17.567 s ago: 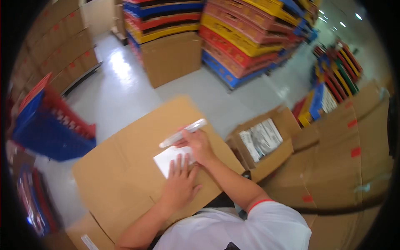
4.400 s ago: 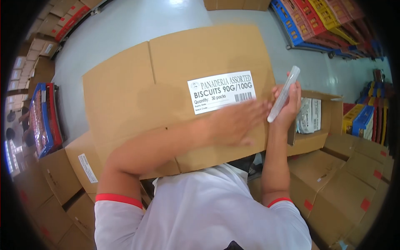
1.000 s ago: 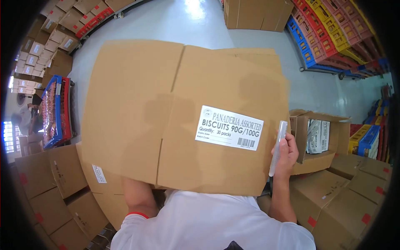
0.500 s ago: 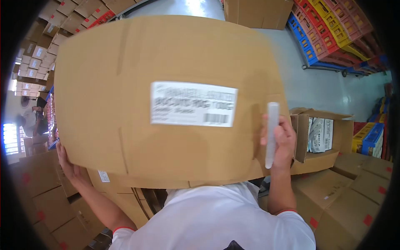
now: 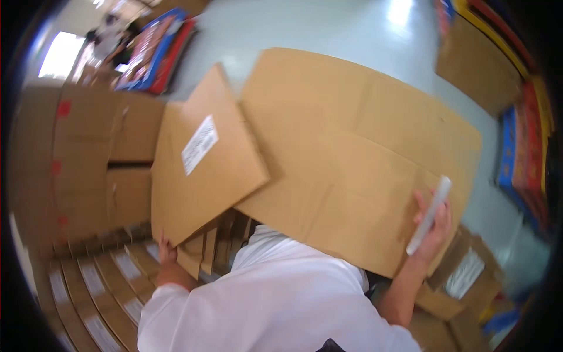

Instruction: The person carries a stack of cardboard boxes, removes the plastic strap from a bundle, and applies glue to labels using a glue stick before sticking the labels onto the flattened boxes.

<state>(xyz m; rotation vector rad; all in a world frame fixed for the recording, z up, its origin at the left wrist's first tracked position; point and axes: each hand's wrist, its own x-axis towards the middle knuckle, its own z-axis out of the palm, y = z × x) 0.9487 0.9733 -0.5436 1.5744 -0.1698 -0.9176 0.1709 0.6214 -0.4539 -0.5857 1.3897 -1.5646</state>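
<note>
My left hand (image 5: 168,251) is closed at the lower corner of a folded piece of cardboard (image 5: 229,144) with a white printed label (image 5: 200,144). That piece stands tilted and overlaps a large flattened cardboard sheet (image 5: 352,158) spread in front of me. My right hand (image 5: 437,232) is closed round a whitish, translucent stick (image 5: 430,214), over the sheet's right end. How firmly the right hand touches the cardboard I cannot tell.
Stacked cartons with red tape (image 5: 82,152) rise at the left, above a row of labelled boxes (image 5: 99,287). An open carton holding printed packs (image 5: 466,273) is at the lower right. Coloured crates (image 5: 528,146) stand at the far right. A person (image 5: 108,41) is in the background.
The view has turned left. The large labelled cardboard no longer faces me flat; a labelled part now tilts at the left over a plain sheet. The right hand still has the stick.
</note>
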